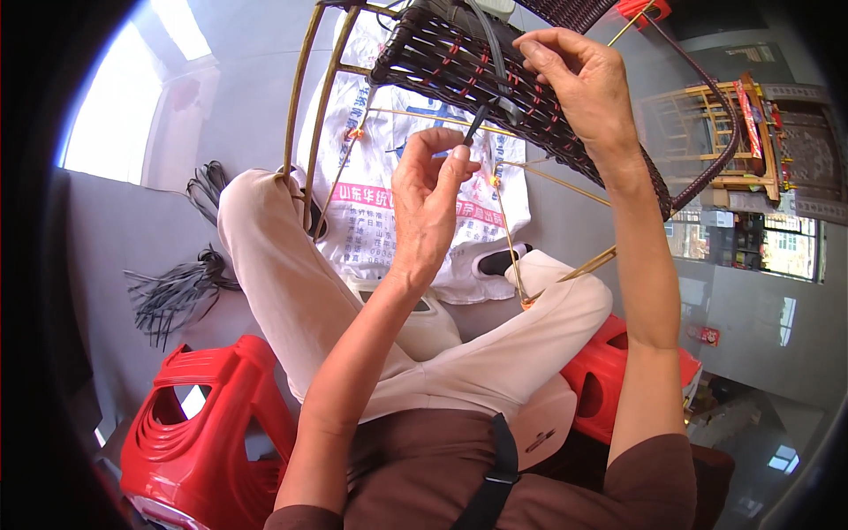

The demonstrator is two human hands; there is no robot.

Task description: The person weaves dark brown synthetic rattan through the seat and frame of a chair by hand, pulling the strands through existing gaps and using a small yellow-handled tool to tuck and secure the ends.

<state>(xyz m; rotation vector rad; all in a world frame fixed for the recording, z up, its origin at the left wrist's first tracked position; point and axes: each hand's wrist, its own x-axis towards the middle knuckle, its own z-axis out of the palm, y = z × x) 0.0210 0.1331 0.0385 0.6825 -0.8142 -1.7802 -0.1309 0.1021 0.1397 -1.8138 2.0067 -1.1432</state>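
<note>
Left hand (428, 193): fingers pinched on dark flat strip (477, 124), strip's upper end at the near edge of the dark woven panel (442, 55). Right hand (590, 87) over panel, fingers curled, narrow gap; can't tell if holding anything. Printed white sack (353, 170) below.

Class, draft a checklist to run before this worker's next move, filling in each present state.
1. Left hand pinching the thin black strip: ok.
2. Right hand gripping a strip: cannot tell.
3. Long grey flexible strip clear of the glossy dark-brown woven panel: not ok, crosses it.
4. White printed sack spread below the panel: ok.
5. Bundle of thin grey strips near the beige-trousered left leg: ok.
</note>
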